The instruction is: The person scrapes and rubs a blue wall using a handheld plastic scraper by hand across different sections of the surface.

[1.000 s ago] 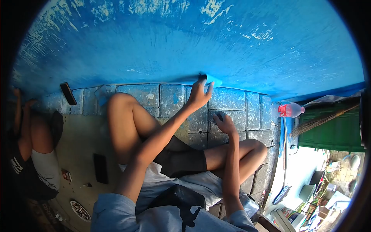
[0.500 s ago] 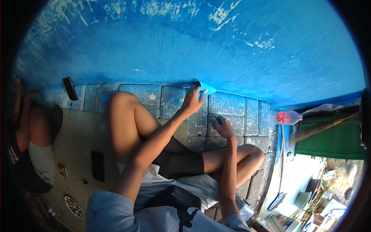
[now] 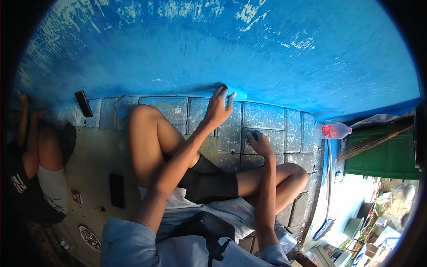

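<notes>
While our left hand (image 3: 219, 109) was curled around a light blue piece (image 3: 240, 95), thumb and fingers bent close on it, we held that piece at the foot of the blue wall (image 3: 267, 58), near where it met the paving blocks (image 3: 263, 116). Our right hand (image 3: 262, 146), lower and a little to the right, had its fingers closed about a small dark lump (image 3: 256, 135) over the blocks; we could not tell what the lump was. Our left knee (image 3: 144, 116) was raised, and our right leg (image 3: 289, 178) lay folded.

Farther right we had a clear bottle (image 3: 336, 131) with a red label, near a straw broom (image 3: 378, 142). On our left, a dark phone (image 3: 83, 104) rested close to the wall, and a black phone (image 3: 117, 190) lay on the floor (image 3: 95, 151). Past that were a small red box (image 3: 76, 196) and a dish (image 3: 90, 238) of little bits. At the far left, another person (image 3: 51, 155) sat in a dark top and light shorts.
</notes>
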`<action>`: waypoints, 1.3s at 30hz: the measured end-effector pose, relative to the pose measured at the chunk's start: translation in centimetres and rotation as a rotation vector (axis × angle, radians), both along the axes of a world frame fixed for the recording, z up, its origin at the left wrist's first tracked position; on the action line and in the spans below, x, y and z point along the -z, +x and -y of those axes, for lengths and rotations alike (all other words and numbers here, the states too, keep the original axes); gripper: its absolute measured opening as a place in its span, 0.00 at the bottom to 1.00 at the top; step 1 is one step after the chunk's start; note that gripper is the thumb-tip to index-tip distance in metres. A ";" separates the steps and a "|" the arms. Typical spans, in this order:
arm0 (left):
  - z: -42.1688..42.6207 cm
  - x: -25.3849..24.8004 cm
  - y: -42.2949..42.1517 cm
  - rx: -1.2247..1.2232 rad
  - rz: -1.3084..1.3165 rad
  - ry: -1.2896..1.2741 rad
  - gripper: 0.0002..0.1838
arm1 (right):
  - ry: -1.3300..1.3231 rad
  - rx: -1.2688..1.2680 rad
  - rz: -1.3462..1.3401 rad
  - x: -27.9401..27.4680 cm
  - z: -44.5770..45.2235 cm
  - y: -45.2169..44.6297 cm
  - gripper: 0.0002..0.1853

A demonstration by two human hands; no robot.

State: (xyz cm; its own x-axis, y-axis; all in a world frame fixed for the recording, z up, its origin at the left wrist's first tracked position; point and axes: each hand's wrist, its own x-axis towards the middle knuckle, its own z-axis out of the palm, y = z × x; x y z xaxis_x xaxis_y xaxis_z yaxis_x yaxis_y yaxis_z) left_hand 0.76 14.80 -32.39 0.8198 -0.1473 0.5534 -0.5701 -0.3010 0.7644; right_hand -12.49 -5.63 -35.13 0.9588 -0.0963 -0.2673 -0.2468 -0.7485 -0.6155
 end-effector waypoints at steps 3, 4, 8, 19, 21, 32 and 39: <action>-0.7 -4.4 0.0 0.062 -0.005 -0.132 0.07 | -0.007 0.008 0.038 0.4 0.3 -0.6 0.18; -0.6 -4.1 -0.1 0.071 -0.011 -0.123 0.07 | 0.003 0.018 0.038 0.5 0.2 -0.7 0.17; -0.8 0.4 -0.2 -0.036 -0.029 -0.015 0.07 | -0.027 0.035 -0.011 -0.8 -0.5 -0.2 0.18; -1.1 -2.8 0.2 -0.029 0.012 -0.145 0.06 | 0.006 0.039 -0.060 -0.5 -0.3 -0.2 0.19; -0.8 1.1 0.1 -0.051 -0.059 -0.056 0.07 | -0.002 0.053 -0.066 -0.9 -0.6 0.0 0.19; -0.7 -3.4 -0.4 0.029 -0.039 -0.071 0.08 | 0.024 0.064 -0.033 -1.2 -0.5 -0.1 0.19; -1.0 -1.8 0.2 -0.040 0.080 0.005 0.06 | -0.001 0.023 -0.042 -1.2 -0.4 -0.2 0.19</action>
